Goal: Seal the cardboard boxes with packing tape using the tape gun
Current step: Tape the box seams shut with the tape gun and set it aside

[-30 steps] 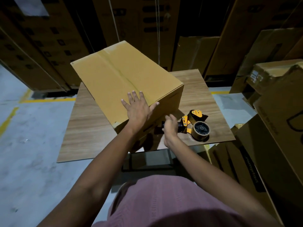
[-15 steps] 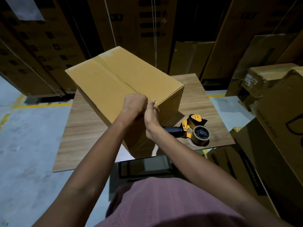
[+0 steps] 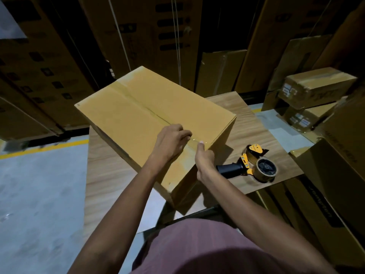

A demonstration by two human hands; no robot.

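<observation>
So the cardboard box [image 3: 150,117] is sitting on the wooden worktop [image 3: 110,175], turned at an angle, with its long axis running from the corner nearest the person up toward the far left, and the centre seam of the top flaps is running along that same line. Both hands are working at the near end of that seam. The left hand [image 3: 170,141] is resting on the box top with its fingers curled down against the cardboard, and the right hand [image 3: 204,159] is sitting just beside it at the box's near edge, thumb pointing up onto the top. There's a shiny bit of clear tape [image 3: 194,139] between the two, and it looks like both grips are pinching or pressing it, but honestly I can't tell for sure whether either one is actually clenched on it. The tape gun [image 3: 250,165] is lying on its side on the worktop just right of the box, nobody holding it, black handle pointing back toward the right wrist and the roll end pointing away from the box.
</observation>
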